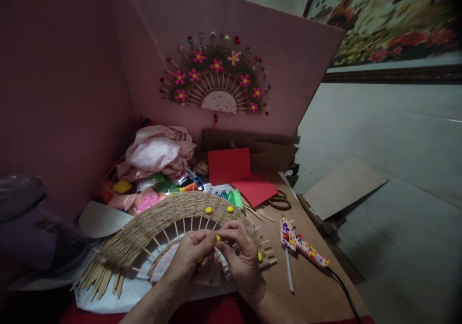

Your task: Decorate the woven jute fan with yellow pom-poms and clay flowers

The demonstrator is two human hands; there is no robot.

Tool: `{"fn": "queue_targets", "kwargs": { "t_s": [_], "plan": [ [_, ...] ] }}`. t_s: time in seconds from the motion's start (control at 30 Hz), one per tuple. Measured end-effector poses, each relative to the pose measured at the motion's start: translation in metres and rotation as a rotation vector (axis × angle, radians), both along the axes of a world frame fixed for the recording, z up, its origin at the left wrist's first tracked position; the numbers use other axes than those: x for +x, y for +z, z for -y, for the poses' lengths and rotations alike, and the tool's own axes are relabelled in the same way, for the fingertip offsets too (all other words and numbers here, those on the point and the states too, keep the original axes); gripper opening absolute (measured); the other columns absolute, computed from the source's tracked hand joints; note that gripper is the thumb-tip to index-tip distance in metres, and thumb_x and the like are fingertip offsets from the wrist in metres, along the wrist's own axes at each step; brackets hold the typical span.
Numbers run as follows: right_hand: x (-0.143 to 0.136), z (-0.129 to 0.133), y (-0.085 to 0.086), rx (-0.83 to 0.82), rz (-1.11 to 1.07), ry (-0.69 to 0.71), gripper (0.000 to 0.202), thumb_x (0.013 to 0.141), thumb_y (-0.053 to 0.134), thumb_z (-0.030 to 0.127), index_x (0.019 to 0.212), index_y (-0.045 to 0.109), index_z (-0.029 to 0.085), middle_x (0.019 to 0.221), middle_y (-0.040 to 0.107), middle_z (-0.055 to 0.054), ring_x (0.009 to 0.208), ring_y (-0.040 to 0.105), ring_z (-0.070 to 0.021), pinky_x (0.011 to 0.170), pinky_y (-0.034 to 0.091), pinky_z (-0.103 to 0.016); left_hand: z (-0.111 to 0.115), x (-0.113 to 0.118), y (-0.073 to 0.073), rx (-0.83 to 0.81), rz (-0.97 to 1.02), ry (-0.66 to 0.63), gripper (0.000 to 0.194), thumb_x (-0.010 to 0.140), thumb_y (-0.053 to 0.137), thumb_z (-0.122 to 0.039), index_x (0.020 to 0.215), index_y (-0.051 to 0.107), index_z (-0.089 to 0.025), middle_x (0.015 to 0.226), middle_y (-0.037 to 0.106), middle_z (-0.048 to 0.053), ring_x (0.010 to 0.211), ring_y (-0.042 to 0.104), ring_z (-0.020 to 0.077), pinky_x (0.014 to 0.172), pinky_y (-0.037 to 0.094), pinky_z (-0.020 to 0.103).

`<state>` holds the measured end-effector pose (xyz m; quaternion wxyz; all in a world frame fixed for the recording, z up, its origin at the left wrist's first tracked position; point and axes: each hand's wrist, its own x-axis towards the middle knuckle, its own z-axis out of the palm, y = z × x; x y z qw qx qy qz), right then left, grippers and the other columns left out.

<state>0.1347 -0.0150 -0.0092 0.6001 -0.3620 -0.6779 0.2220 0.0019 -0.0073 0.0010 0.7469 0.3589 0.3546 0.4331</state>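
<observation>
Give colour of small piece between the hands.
The small piece is yellow; head view shows it best.

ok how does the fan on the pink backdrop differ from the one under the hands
The upper fan stands against the pink backdrop; the lower fan lies on the table. The upper fan bears pink flowers and coloured balls; the lower fan shows yellow pieces on its brown band. Both are arched, with spoke-like sticks.

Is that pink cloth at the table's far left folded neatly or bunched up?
Bunched up: the pink cloth lies in a loose, creased heap.
</observation>
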Motion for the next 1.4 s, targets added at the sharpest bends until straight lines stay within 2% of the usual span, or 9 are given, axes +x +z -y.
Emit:
{"fn": "queue_targets", "kwargs": {
  "t_s": [0.1,0.3,0.43,0.57,0.77,0.87,0.97,1.13,1.4],
  "plan": [
    [0.0005,-0.0005,0.0003,-0.01,0.007,0.04,0.019,0.083,0.06,0.017,0.099,0.066,0.024,0.089,0.056,-0.004,0.081,0.056,-0.0165,0.067,0.045,-0.027,-0.0011,-0.0009,-0.001,-0.009,-0.01,0.003,0.043,0.061,0.074,-0.052,0.06,0.05,-0.016,0.036,0.036,-0.008,0.029,0.026,0.0039,0.031,0.019,0.017],
    [0.0013,-0.0012,-0.0006,-0.031,-0.034,0.049,0.018,0.083,0.059,0.015,0.097,0.067,0.025,0.09,0.055,-0.003,0.085,0.055,-0.0163,0.071,0.045,-0.027,-0.001,-0.0011,-0.0018,-0.036,0.018,-0.024,0.045,0.067,0.067,-0.057,0.06,0.047,-0.017,0.035,0.035,-0.008,0.028,0.028,0.0057,0.031,0.023,0.019],
    [0.0012,-0.002,-0.0024,-0.035,-0.03,0.085,0.022,0.083,0.06,0.017,0.103,0.065,0.025,0.093,0.055,-0.004,0.086,0.055,-0.0165,0.072,0.045,-0.028,0.0005,0.0004,0.0014,-0.02,-0.021,0.041,0.044,0.06,0.075,-0.051,0.059,0.048,-0.016,0.035,0.036,-0.008,0.029,0.025,0.0034,0.031,0.019,0.016],
    [-0.0004,-0.002,-0.0023,-0.017,-0.05,0.06,0.017,0.083,0.06,0.015,0.095,0.066,0.025,0.09,0.055,-0.003,0.085,0.055,-0.0158,0.073,0.045,-0.027,0.0015,0.0012,-0.0002,-0.017,0.022,0.003,0.045,0.067,0.066,-0.057,0.058,0.047,-0.018,0.034,0.034,-0.008,0.027,0.028,0.0061,0.03,0.026,0.019],
    [-0.0002,-0.0005,-0.0011,0.005,-0.024,0.059,0.019,0.083,0.06,0.015,0.098,0.065,0.024,0.092,0.056,-0.003,0.085,0.055,-0.0157,0.071,0.045,-0.026,0.0017,-0.0005,0.0007,0.037,-0.008,0.064,0.041,0.065,0.072,-0.05,0.061,0.049,-0.017,0.034,0.034,-0.009,0.028,0.022,0.003,0.03,0.017,0.016],
    [0.0004,-0.0011,0.0004,0.037,-0.021,0.03,0.016,0.083,0.059,0.014,0.094,0.066,0.024,0.09,0.056,-0.003,0.086,0.056,-0.016,0.075,0.045,-0.028,0.0037,-0.0008,0.0054,0.03,0.011,0.037,0.045,0.068,0.067,-0.055,0.056,0.045,-0.017,0.034,0.033,-0.008,0.028,0.024,0.0038,0.03,0.018,0.016],
    [0.001,-0.002,0.0007,0.036,-0.036,0.025,0.015,0.083,0.06,0.016,0.095,0.066,0.023,0.091,0.056,-0.004,0.084,0.056,-0.0159,0.071,0.045,-0.027,0.005,-0.0015,0.0071,0.024,0.007,0.002,0.043,0.066,0.071,-0.051,0.058,0.046,-0.017,0.035,0.033,-0.009,0.029,0.022,0.0027,0.03,0.017,0.016],
    [0.0006,-0.0013,-0.0001,0.029,-0.047,0.072,0.014,0.085,0.058,0.021,0.095,0.067,0.022,0.09,0.056,-0.005,0.085,0.057,-0.0175,0.074,0.046,-0.03,0.0036,-0.0027,0.0038,0.022,0.0,0.008,0.042,0.063,0.074,-0.048,0.058,0.046,-0.017,0.035,0.034,-0.009,0.03,0.022,0.0027,0.032,0.017,0.016],
    [0.0001,0.0005,0.0009,0.019,-0.029,0.1,0.017,0.085,0.059,0.02,0.099,0.067,0.026,0.09,0.056,-0.004,0.083,0.056,-0.0163,0.07,0.045,-0.028,0.0001,-0.0055,0.0,0.038,0.006,-0.033,0.038,0.063,0.075,-0.047,0.066,0.053,-0.016,0.036,0.035,-0.009,0.031,0.022,0.0027,0.033,0.016,0.016]
  ]
}}
